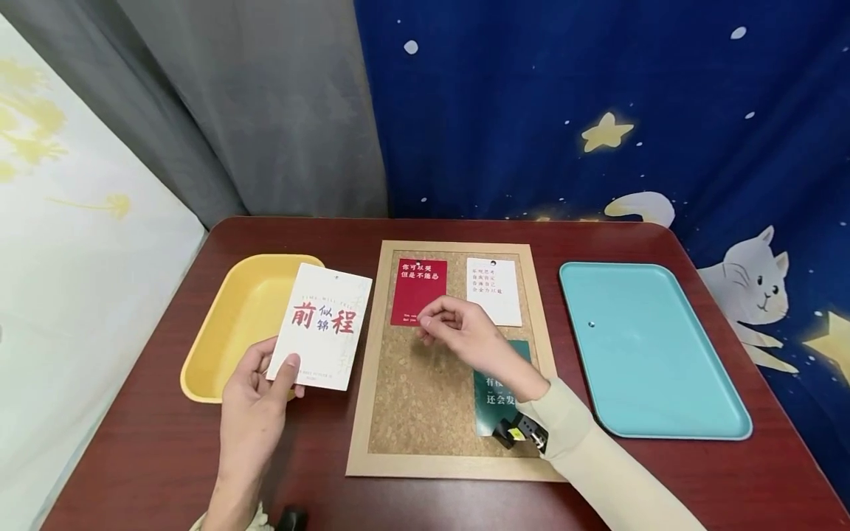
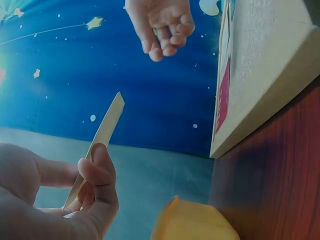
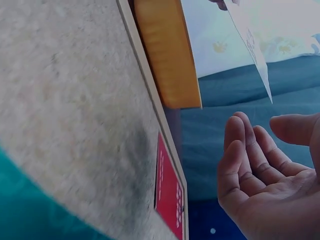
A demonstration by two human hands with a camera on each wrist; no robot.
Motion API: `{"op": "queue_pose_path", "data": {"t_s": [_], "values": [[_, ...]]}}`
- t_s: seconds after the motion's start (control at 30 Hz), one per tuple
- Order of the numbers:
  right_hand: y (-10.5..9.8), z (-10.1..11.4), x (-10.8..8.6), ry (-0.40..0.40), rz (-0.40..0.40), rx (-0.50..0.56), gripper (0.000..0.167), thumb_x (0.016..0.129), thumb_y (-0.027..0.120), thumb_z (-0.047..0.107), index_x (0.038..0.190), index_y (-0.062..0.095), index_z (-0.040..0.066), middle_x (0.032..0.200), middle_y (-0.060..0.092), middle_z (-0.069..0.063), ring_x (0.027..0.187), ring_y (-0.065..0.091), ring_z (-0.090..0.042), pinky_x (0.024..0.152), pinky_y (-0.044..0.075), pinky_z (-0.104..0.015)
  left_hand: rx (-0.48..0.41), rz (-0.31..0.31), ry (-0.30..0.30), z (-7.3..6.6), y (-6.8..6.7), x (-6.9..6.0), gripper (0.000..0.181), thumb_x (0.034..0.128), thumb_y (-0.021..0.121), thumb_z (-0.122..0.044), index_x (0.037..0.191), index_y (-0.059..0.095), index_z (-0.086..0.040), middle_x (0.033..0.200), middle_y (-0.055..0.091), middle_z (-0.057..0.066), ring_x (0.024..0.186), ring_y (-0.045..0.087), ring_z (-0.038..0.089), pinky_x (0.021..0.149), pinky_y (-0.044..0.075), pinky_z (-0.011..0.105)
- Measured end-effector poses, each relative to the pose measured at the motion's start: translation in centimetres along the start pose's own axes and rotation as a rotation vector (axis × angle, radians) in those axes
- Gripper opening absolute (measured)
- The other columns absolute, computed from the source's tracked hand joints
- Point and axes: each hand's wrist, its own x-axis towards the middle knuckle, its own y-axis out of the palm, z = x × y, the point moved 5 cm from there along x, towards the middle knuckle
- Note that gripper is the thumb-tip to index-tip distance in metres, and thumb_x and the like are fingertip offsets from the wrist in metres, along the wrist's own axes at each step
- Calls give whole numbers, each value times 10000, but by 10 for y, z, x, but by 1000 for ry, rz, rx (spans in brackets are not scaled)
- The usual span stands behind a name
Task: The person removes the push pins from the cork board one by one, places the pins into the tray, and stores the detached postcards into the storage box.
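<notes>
My left hand point(image 1: 255, 391) holds a white card point(image 1: 325, 324) with large red and blue characters, its thumb on the lower front and fingers behind. The card is tilted over the right side of the yellow tray; the left wrist view shows it edge-on. My right hand point(image 1: 468, 335) hovers over the cork board point(image 1: 418, 398), fingers loosely bent and the thumb apart from them in the right wrist view; I see nothing held. On the board are a red card point(image 1: 420, 287), a white card point(image 1: 494, 295) and a green card point(image 1: 488, 413), partly hidden by the right arm.
The yellow tray point(image 1: 229, 332) stands left of the board. To the right lies a turquoise tray point(image 1: 664, 354) with a small shiny pin point(image 1: 592, 324) in it. The reddish-brown table point(image 1: 319, 487) ends at curtains behind.
</notes>
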Motion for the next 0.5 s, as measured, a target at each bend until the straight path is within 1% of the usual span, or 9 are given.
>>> {"op": "queue_pose_path", "data": {"t_s": [0.07,0.1,0.17,0.23,0.3,0.43,0.47,0.5], "values": [[5,3,4,-8,13,18,198,1052,608,141,1143,669,-23,1065,750,-254,905,734,-295,910,585,-573,-6,-2,-4,1,-1,0,283,1018,638,-76,1297,610,-40,997,721,-26,629,622,111,619,550,195],[7,5,6,-12,18,21,189,1051,606,135,1141,670,-19,1070,749,-260,902,735,-293,909,586,-573,-6,-4,-5,2,-1,0,282,1018,639,-77,1296,610,-39,992,720,-26,629,623,109,619,550,195],[12,9,11,-22,30,36,175,1050,604,122,1138,668,-16,1080,745,-270,902,739,-298,914,598,-545,-8,-9,-3,2,-2,0,281,1017,640,-74,1294,611,-37,984,720,-23,626,622,107,618,550,196],[17,14,17,-42,44,52,186,1048,600,100,1152,655,-45,1083,733,-294,902,739,-318,912,605,-526,-6,-12,2,2,-2,0,280,1017,641,-75,1292,613,-36,981,721,-25,629,625,107,618,549,194],[22,20,22,-54,52,67,190,1046,600,87,1169,644,-51,1066,728,-298,898,738,-326,912,609,-514,4,-13,10,2,-3,0,278,1019,639,-78,1292,613,-35,974,721,-29,634,629,113,619,548,191],[33,32,33,-60,75,100,258,1050,586,71,1273,590,-58,1053,726,-307,914,738,-400,928,596,-553,24,-9,18,3,-3,-2,280,1025,632,-88,1299,611,-35,971,717,-31,660,649,133,622,551,194],[36,35,35,-56,78,106,276,1052,584,73,1299,572,-49,1051,727,-304,917,737,-413,929,600,-543,30,-9,19,3,-3,-2,280,1027,629,-90,1301,610,-34,971,717,-32,663,651,131,623,551,195],[38,37,38,-53,80,105,298,1053,586,79,1324,557,-41,1046,732,-291,921,738,-424,905,614,-505,32,-8,20,3,-3,-3,281,1028,629,-92,1302,610,-33,973,717,-32,669,657,133,622,550,196]]}}
